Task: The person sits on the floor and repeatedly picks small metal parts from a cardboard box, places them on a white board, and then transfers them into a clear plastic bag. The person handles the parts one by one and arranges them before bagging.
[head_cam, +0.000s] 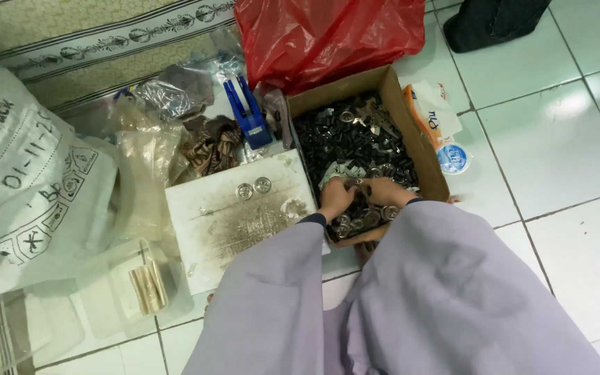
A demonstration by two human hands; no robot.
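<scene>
A small metal part (357, 183) sits pinched between the left hand (335, 198) and the right hand (386, 192), both closed narrowly on it over the near end of a cardboard box (411, 128) on the tiled floor (564, 153). The box holds dark small pieces and round silver discs (364, 221). Just left of it lies a stained white board (234, 222) with two round metal discs (253, 188) on its far part. Far of the board stands a blue plastic tool (248, 114); behind the box is a red plastic bag (328, 35). Right of the box lies an orange-and-white packet (432, 111) and a round blue-labelled lid (453, 159). At far left rests a white printed sack (22, 180).
</scene>
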